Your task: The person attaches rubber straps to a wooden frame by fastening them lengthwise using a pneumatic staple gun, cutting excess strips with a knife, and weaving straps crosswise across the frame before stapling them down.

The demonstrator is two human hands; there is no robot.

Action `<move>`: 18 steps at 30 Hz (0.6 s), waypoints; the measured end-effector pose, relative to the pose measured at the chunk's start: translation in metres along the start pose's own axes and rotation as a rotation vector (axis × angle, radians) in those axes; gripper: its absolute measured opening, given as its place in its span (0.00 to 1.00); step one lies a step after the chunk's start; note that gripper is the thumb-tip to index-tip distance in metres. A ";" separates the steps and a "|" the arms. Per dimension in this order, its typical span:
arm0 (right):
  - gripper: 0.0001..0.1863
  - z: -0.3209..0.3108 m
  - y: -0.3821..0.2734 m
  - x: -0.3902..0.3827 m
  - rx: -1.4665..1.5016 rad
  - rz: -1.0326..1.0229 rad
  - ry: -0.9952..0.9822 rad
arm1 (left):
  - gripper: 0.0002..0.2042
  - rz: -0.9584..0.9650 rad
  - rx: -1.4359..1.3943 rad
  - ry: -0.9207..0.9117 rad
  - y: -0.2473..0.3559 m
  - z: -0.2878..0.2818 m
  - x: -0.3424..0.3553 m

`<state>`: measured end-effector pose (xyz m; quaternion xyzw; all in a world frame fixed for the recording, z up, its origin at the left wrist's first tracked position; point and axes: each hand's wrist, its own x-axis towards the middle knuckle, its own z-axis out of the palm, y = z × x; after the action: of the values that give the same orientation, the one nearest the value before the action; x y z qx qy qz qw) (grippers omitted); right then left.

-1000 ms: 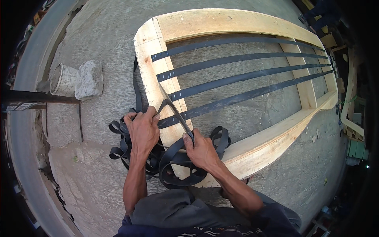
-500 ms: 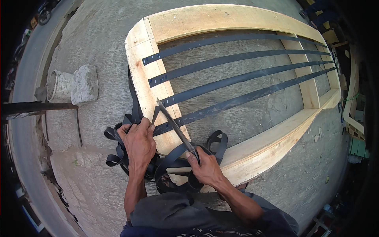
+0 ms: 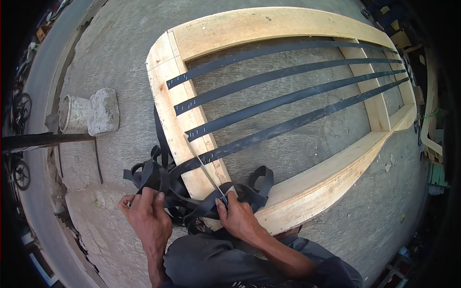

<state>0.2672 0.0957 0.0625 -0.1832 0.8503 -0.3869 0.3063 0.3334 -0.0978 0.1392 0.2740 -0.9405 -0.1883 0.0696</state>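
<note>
So, the loose black webbing (image 3: 150, 175) is bunched at the near-left corner of the wooden frame (image 3: 240, 26). Probably light, limp, stretchy; best pinched flat across its width. Right grip (image 3: 240, 218) is wrapped round the scissors (image 3: 210, 175); left grip (image 3: 152, 218) curls at the webbing, can't tell if pinching.

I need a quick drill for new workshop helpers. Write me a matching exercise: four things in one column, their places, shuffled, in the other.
Things
1. Pale wooden frame
2. Four taut, flat black straps
3. Long-bladed metal scissors
4. Rough grey block

Places
A. In the person's right hand
B. Next to the whitish round bucket
C. Beneath the stretched straps
D. Spanning the frame's opening, with staples showing at their left ends

Right pairs: 1-C, 2-D, 3-A, 4-B
</note>
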 end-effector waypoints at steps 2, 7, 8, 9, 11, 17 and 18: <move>0.17 -0.013 -0.005 0.009 0.057 0.048 -0.061 | 0.03 -0.295 0.258 -0.169 -0.029 -0.020 -0.007; 0.18 -0.021 -0.013 -0.014 0.119 0.066 -0.031 | 0.18 0.073 0.311 0.168 -0.025 0.040 0.024; 0.18 -0.016 -0.008 -0.016 0.088 0.083 -0.039 | 0.18 0.149 0.241 0.103 -0.027 0.062 0.031; 0.18 -0.013 -0.004 -0.018 0.055 0.096 -0.052 | 0.17 0.219 0.173 0.042 -0.028 0.073 0.036; 0.18 -0.008 -0.004 -0.027 -0.008 0.083 -0.059 | 0.14 0.152 0.147 -0.037 -0.034 0.071 0.034; 0.17 -0.002 -0.009 -0.045 -0.049 0.089 -0.016 | 0.05 0.132 -0.031 -0.137 -0.039 0.064 0.027; 0.17 0.000 -0.008 -0.047 -0.054 0.094 -0.020 | 0.05 0.151 -0.050 -0.104 -0.038 0.064 0.025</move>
<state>0.3028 0.1170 0.0868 -0.1552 0.8650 -0.3473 0.3273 0.3158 -0.1204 0.0665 0.1901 -0.9559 -0.2200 0.0417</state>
